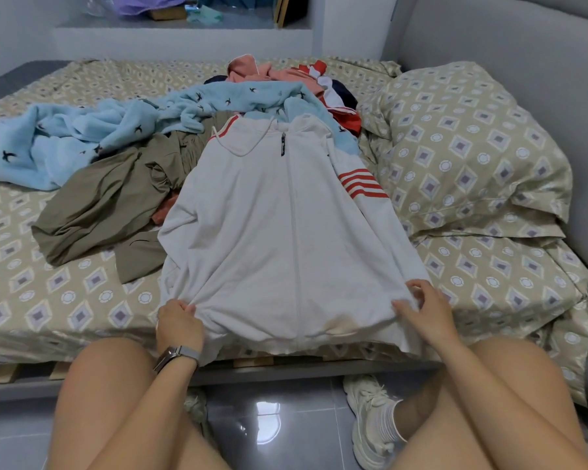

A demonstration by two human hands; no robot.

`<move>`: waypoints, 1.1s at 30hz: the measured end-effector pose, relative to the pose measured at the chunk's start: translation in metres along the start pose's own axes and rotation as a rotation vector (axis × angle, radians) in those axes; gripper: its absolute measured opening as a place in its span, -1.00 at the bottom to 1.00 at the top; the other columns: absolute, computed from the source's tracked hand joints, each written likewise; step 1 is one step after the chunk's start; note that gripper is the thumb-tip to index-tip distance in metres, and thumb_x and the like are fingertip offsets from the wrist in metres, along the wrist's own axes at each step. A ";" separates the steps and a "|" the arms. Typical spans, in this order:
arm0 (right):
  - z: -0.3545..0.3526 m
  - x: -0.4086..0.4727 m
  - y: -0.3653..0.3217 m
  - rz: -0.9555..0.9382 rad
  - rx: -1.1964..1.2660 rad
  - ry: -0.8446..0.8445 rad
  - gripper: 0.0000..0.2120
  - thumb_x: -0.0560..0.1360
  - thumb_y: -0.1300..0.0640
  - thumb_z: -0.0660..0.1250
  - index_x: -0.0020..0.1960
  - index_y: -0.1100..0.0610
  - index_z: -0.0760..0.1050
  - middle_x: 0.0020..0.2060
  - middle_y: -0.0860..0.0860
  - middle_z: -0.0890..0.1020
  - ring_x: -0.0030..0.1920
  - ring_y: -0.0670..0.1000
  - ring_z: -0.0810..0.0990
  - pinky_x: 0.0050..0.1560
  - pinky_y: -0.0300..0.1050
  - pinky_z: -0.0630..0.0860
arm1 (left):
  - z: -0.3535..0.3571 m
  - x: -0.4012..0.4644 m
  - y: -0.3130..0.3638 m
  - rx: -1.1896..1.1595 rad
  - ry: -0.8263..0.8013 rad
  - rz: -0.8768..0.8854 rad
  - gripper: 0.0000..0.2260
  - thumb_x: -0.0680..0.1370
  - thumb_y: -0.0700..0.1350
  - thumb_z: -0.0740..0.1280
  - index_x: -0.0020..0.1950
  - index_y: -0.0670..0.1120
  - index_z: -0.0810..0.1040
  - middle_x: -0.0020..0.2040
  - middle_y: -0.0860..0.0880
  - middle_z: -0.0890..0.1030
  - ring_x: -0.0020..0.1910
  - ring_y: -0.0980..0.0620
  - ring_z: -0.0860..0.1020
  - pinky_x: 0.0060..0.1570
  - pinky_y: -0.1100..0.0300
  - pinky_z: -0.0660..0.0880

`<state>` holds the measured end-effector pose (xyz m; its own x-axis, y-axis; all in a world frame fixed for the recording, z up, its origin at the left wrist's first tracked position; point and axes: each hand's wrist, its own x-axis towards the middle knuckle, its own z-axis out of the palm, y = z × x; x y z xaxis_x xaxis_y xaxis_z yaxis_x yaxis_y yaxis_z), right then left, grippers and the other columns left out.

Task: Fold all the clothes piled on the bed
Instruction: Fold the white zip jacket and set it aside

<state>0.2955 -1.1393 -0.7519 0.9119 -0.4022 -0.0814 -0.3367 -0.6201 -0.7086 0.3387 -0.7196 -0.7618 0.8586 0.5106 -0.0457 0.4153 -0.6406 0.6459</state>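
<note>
A white zip-up hoodie (286,225) with red sleeve stripes lies front-up on the bed (48,300), its hem hanging over the near edge. My left hand (179,325) pinches the hem at the lower left corner. My right hand (425,310) holds the lower right part of the hem, thumb and fingers curled over the cloth. Behind the hoodie lies the pile: an olive garment (106,205), a light blue fleece with dark birds (82,137), a pink piece (252,71) and a red, white and navy one (336,96).
Two patterned pillows (472,157) are stacked at the right against a grey headboard (523,62). A shelf ledge (184,32) with clutter runs behind the bed. My knees and a white sneaker (370,422) are over the grey tile floor below.
</note>
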 end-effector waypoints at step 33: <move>0.025 0.070 -0.227 -0.197 0.124 -0.351 -0.48 0.45 0.29 0.40 0.38 0.09 0.42 0.18 -0.07 0.50 0.21 -0.07 0.47 0.14 -0.27 0.36 | 0.024 0.024 0.125 -0.879 -1.004 -0.190 -0.67 0.49 -0.02 0.32 0.17 -0.18 0.55 -0.05 -0.14 0.67 -0.21 0.01 0.65 -0.30 0.16 0.59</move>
<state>0.4415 -1.0096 -0.6147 0.9879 -0.0164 -0.1545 -0.1363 -0.5682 -0.8115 0.4187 -0.8014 -0.7007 0.8140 -0.3303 -0.4778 0.5477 0.1625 0.8207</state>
